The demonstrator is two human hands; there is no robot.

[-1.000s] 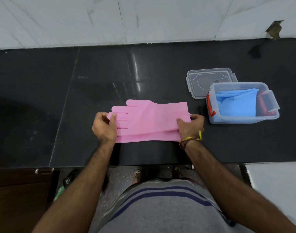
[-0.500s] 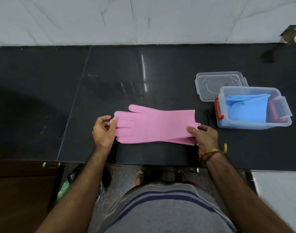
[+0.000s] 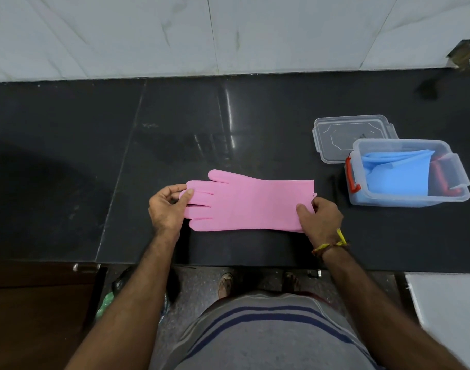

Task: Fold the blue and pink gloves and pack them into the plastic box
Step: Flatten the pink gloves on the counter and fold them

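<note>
Polished black stone countertop, glossy, with a thin seam running diagonally down its left part and a bright light streak reflected near the middle. Behind it a white marble-look tiled wall; chipped dark hole at far right. Below: speckled grey floor, brown wooden cabinet front, white slab at right
</note>
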